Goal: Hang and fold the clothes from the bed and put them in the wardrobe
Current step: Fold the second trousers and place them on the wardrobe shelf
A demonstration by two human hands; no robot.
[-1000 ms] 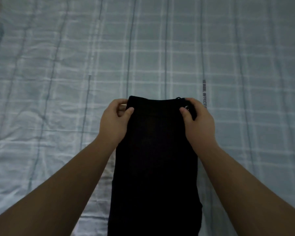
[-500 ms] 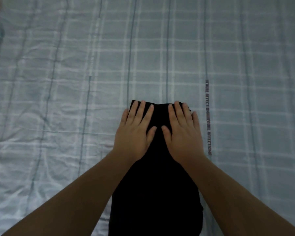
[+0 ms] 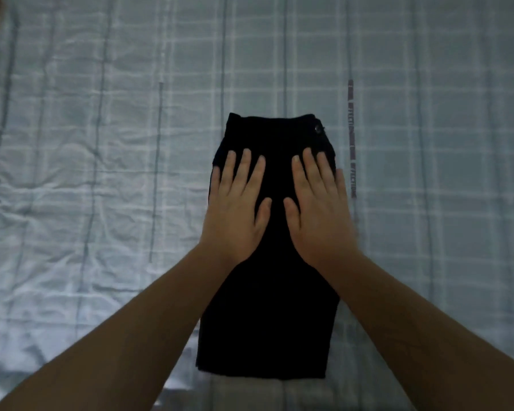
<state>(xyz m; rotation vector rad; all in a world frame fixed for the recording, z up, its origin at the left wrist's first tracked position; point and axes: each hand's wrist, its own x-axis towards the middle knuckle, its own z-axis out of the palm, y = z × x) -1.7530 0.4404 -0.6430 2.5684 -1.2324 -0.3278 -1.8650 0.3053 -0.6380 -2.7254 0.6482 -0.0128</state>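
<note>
Black folded garment [image 3: 267, 307] is lying flat on the bed sheet [image 3: 101, 173], centre of the view, long axis running near to far. Looks like trousers or shorts folded lengthwise, cannot tell which. The waistband end is sitting at the far end, with a small button [image 3: 318, 129] showing at the far right corner. The near edge is lying straight across, just short of the near side of the bed. Fabric is very dark, so folds and seams are hardly showing.

Left hand [image 3: 235, 209] is lying palm down on the left half of the garment, fingers straight and slightly spread, pointing far, gripping nothing, its outer edge lying along the garment's left edge. Right hand [image 3: 318, 209] is doing the same on the right half, flat, fingers straight, nothing grasped, little finger reaching the garment's right edge. Thumbs are pointing toward each other with a narrow strip of black cloth between them, not touching. Both bare forearms are coming in from the near corners.

Sheet is pale blue-grey with a plaid of white and darker lines, wrinkling most on the left. A printed line of lettering [image 3: 351, 143] is running near to far just right of the garment; the words are too blurred to read.
</note>
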